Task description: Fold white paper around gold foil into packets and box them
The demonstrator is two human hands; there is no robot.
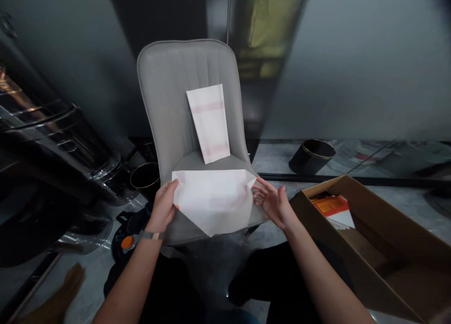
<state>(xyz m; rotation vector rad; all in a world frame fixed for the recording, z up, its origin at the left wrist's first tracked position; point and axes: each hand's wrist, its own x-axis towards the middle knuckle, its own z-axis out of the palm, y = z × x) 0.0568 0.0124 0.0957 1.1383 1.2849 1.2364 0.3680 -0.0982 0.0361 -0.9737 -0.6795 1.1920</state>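
A wide white paper piece (pixel 211 197) with a pointed lower edge is held up above the front of the seat of a grey upholstered chair (pixel 190 70); whether the seat is touched by it cannot be told. Its left edge is pinched between the thumb and fingers of the left hand (pixel 164 204), whose wrist is circled by a pale band (pixel 152 235). At the folded right corner, the right hand (pixel 273 199) is opened out, its thumb raised and its fingers extended close to the paper; whether the corner is touched cannot be made out.

Behind, a flat white folded paper with pale pink bands (pixel 209 124) is propped against the backrest. To the right, an orange-and-white packet (pixel 333 209) is contained in an open brown cardboard box (pixel 327 244). A black gold-rimmed cylindrical bin (pixel 144 181) is seen left of the chair.
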